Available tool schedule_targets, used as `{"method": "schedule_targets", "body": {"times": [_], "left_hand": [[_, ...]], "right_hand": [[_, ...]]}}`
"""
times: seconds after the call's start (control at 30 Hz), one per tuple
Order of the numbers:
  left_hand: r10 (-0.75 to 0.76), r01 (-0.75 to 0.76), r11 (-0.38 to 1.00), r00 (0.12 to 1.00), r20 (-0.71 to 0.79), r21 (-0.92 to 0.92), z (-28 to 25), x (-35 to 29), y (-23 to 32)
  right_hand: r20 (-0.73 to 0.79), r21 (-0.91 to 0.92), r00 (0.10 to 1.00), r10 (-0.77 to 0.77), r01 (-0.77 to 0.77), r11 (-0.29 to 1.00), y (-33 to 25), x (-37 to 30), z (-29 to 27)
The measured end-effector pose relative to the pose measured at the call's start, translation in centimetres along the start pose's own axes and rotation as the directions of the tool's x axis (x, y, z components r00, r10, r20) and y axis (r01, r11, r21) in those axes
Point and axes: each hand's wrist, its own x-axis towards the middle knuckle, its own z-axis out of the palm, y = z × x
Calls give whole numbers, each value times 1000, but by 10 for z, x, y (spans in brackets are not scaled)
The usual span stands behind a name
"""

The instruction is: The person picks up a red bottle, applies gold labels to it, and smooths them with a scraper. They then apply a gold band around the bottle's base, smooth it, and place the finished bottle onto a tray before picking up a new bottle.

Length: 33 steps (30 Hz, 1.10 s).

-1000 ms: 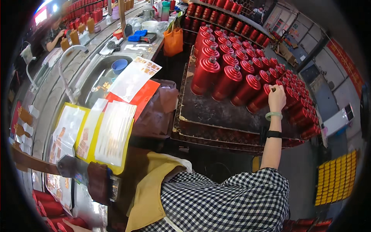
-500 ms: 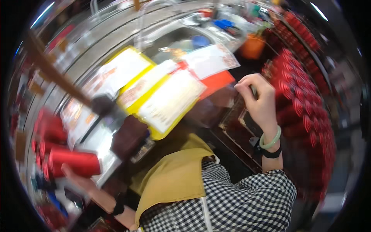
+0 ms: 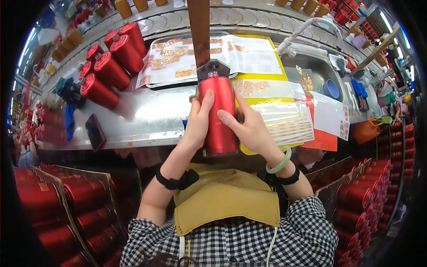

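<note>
Both my hands hold one upright red thread spool (image 3: pixel 219 113) in front of my chest, above the edge of the steel worktable (image 3: pixel 142 120). My left hand (image 3: pixel 199 119) grips its left side, thumb up along the spool. My right hand (image 3: pixel 249 127) wraps its right side, with a pale green bangle (image 3: pixel 280 163) on that wrist. The spool's top meets a dark fitting (image 3: pixel 212 70) under a brown strap (image 3: pixel 199 26) that runs up out of view. Black bands sit on both wrists.
Several red spools (image 3: pixel 109 62) lie on the table at the left beside a dark phone-like slab (image 3: pixel 95 132). Printed sheets and yellow folders (image 3: pixel 249 55) cover the table behind. Racks of red spools stand at lower left (image 3: pixel 66 204) and right (image 3: pixel 373 191). A sink with a blue bowl (image 3: pixel 331 89) is at right.
I have turned from the spool rack on the right back to the table. My right hand has left the rack, and both hands now hold a red spool upright in front of me.
</note>
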Motion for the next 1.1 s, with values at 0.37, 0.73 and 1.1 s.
{"method": "schedule_targets", "body": {"times": [0.37, 0.73, 1.1], "left_hand": [[244, -221, 901, 970, -14, 372, -36, 43, -10], [499, -544, 214, 775, 388, 811, -13, -47, 2], [522, -508, 295, 795, 309, 810, -31, -36, -3]], "right_hand": [[-159, -209, 975, -155, 121, 970, 16, 19, -4], [112, -837, 962, -248, 226, 499, 106, 48, -111], [-29, -985, 999, -12, -27, 172, 116, 39, -126]]}}
